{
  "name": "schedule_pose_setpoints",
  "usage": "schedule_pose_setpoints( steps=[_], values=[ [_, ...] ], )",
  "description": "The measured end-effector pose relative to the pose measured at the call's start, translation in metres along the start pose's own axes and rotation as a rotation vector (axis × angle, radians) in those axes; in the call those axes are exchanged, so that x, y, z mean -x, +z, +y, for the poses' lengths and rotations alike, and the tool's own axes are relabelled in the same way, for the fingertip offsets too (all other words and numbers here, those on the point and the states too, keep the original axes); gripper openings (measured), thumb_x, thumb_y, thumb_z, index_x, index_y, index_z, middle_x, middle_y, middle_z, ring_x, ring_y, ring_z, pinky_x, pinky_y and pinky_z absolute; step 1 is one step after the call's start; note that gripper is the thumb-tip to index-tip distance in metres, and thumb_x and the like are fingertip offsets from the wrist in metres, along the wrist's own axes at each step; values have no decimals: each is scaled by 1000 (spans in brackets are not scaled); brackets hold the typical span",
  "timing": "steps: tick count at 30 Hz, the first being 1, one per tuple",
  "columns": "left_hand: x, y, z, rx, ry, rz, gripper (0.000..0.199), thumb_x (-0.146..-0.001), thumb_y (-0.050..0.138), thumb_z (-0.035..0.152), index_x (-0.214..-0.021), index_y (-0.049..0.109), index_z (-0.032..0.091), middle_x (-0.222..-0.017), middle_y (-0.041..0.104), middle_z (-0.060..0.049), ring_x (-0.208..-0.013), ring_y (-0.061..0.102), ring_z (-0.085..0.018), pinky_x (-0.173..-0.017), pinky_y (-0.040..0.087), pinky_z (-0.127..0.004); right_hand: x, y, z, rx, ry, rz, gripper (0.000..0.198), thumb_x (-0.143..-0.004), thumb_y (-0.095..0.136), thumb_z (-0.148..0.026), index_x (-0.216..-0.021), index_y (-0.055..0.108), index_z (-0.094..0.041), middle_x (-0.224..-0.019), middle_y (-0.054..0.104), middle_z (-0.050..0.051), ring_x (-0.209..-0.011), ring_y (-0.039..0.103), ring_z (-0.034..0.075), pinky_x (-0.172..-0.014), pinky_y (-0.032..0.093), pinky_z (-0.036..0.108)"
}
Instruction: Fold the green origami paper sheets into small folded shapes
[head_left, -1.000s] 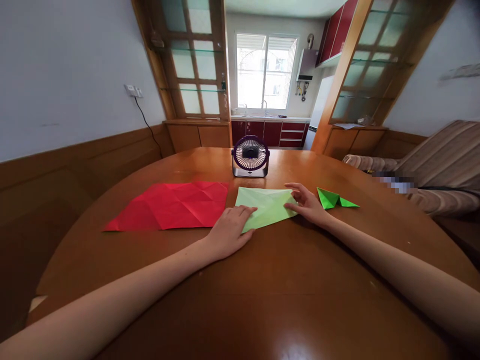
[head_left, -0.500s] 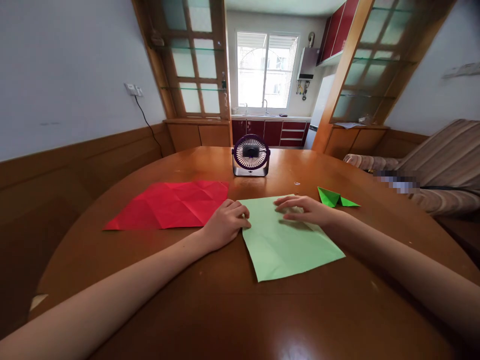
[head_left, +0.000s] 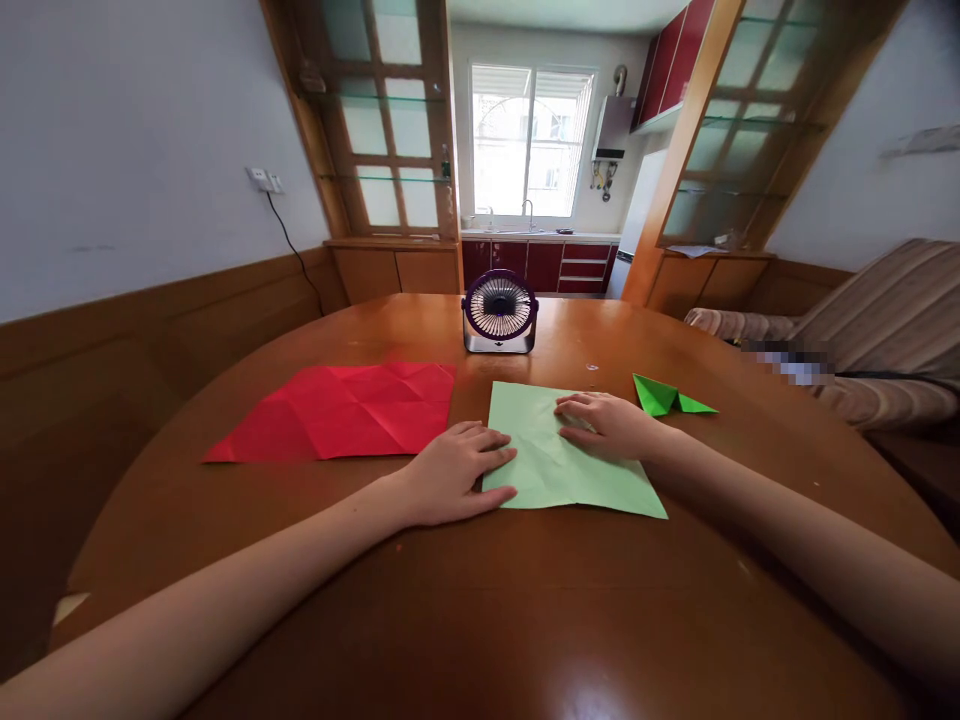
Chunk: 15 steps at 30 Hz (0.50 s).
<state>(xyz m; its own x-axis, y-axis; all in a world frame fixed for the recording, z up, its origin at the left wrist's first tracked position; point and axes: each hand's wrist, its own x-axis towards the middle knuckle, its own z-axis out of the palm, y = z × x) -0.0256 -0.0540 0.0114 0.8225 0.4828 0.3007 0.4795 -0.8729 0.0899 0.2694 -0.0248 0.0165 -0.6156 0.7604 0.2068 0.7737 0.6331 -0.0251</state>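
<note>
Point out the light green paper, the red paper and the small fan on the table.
light green paper (head_left: 577, 475): head view, bare lower middle of the sheet.
red paper (head_left: 345, 410): head view, centre of the creased sheet.
small fan (head_left: 500, 308): head view, middle of the front grille.

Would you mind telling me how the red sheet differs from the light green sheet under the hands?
The red sheet is heavily creased in a grid; the light green sheet looks far smoother. The red sheet lies untouched, while the left hand and right hand press on the green sheet. The red sheet looks larger. Both lie flat on the table.
</note>
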Motion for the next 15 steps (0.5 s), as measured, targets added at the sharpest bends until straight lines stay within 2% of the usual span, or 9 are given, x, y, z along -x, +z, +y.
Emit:
schedule_pose_setpoints(
  steps=[2,4,9,11,15],
  values=[
    [2,0,2,-25,12,-44,65,-86,53,61,-135,54,18,-139,53,-13,-126,50,-32,-108,35,-48,1,0,-2,30,30,6,37,-96,43,-43,-118,60,-19,-124,62,13,-112,59,29,-95,47,45],
    [2,1,4,-52,36,-51,71,-85,53,65,-139,50,19,-142,49,-14,-128,48,-34,-108,36,-50,2,2,-3,55,55,15,36,-97,42,-43,-116,60,-18,-124,62,13,-111,60,29,-93,48,46],
    [0,2,2,-144,129,18,40,-98,42,43,-124,61,18,-126,63,-12,-114,61,-26,-102,44,-44,3,8,-1,46,50,63,34,-97,43,-42,-114,60,-19,-128,58,15,-108,60,30,-90,49,49],
    [0,2,0,-181,162,25,38,-99,40,40,-119,64,17,-121,66,-12,-108,64,-25,-96,49,-42,5,9,0,-4,2,114,32,-96,44,-39,-116,59,-19,-133,55,15,-113,58,30,-94,47,51],
    [1,0,-3,-232,170,33,51,-95,43,53,-120,63,13,-120,66,-16,-106,65,-30,-90,52,-44,15,5,-7,-235,-187,114,32,-97,46,-33,-125,57,-22,-138,52,11,-127,50,24,-104,44,45]
  ],
)
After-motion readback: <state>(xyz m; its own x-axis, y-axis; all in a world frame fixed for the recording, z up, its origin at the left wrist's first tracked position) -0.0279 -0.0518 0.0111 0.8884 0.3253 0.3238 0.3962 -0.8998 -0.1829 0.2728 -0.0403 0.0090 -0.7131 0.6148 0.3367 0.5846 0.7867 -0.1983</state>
